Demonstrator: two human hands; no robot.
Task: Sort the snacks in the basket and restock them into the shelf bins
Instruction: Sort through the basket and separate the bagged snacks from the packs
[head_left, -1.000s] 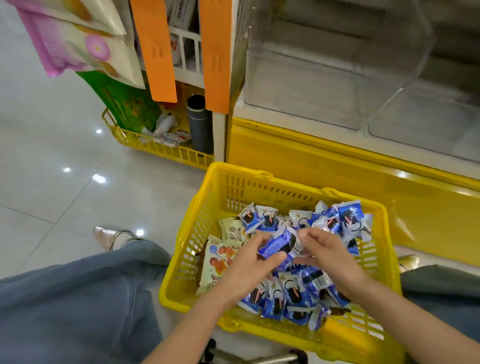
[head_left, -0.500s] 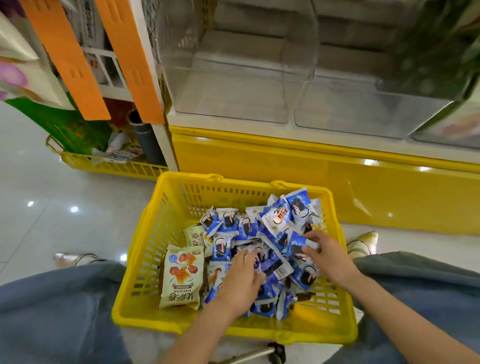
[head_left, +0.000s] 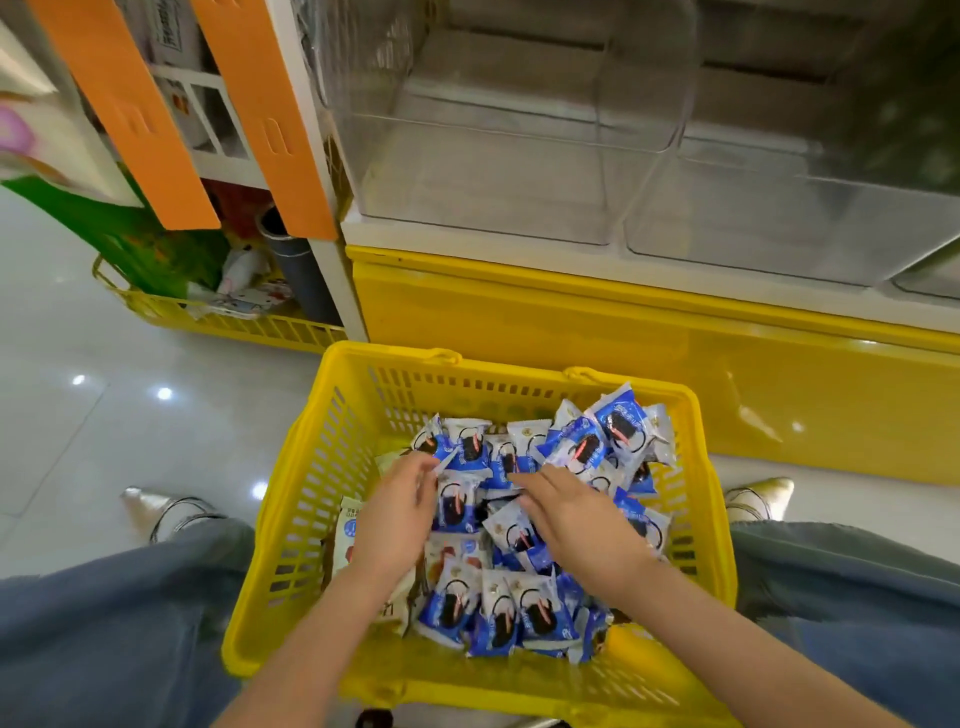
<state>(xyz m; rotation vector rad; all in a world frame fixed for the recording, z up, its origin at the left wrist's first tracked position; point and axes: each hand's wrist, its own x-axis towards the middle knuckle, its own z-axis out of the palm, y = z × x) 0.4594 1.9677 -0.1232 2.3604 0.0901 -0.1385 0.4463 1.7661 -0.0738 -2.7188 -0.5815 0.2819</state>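
I am at the sorting step: both hands are down in the yellow basket (head_left: 311, 493), which stands on the floor between my knees at 6 o'clock, and nothing has gone up to the shelf yet. My right grip (head_left: 576, 514) is released, its fingers straight and lying flat on the heap, pointing toward 10 o'clock. My left grip (head_left: 400, 514) bends over the 9 o'clock side of the heap with a white wrapper corner poking out at its fingertips; motion blur keeps me from telling whether I am pinching that corner or only brushing it.

The snacks all lie in the basket. Most are blue packets (head_left: 618, 421), small glossy pillow sachets with crimped ends and a dark round biscuit printed on them, piled loose and overlapping. A few cream packets (head_left: 345, 530), larger and flatter, sit half buried at 9 o'clock under my left wrist.

The basket is hard slotted plastic. The clear bins (head_left: 493, 156) at 12 and 1 o'clock are rigid, see-through and look unfilled.

Next, I judge, I need to gather one kind only, probably the blue ones, and lift them to a bin. The slick film will slide, so I should close firmly round a bunch
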